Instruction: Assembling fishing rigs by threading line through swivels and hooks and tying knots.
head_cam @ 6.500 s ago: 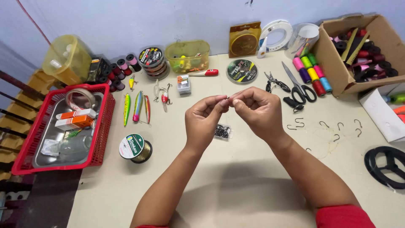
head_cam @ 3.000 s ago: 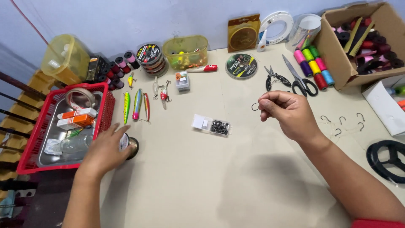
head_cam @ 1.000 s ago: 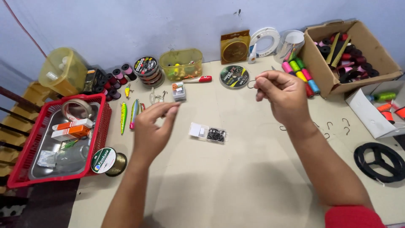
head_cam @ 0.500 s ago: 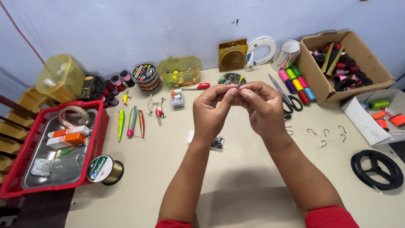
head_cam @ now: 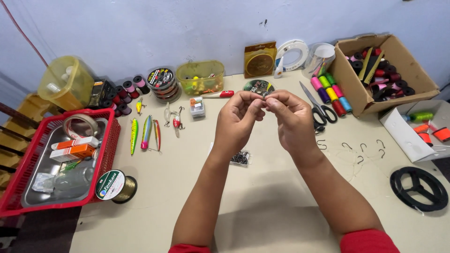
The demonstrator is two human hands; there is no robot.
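My left hand [head_cam: 236, 122] and my right hand [head_cam: 294, 119] are raised over the middle of the table with their fingertips pinched together. The right fingers hold a small metal fishing hook, almost wholly hidden by them. The left fingers pinch a very thin fishing line at the same spot. Below the hands lies a small clear bag of dark hooks [head_cam: 240, 158]. A spool of line [head_cam: 115, 186] lies at the front left, beside the red basket [head_cam: 109, 140].
Coloured fishing lures [head_cam: 146, 133] lie left of the hands, scissors [head_cam: 319, 107] and loose hooks [head_cam: 361, 149] to the right. A cardboard box [head_cam: 355, 89] of spools, coloured thread spools [head_cam: 331, 91] and a black round reel [head_cam: 418, 189] stand right. Yellow tubs line the back.
My left hand went to the spool at the left, then came back up. Both hands have met again at the centre, fingertips pinched together.
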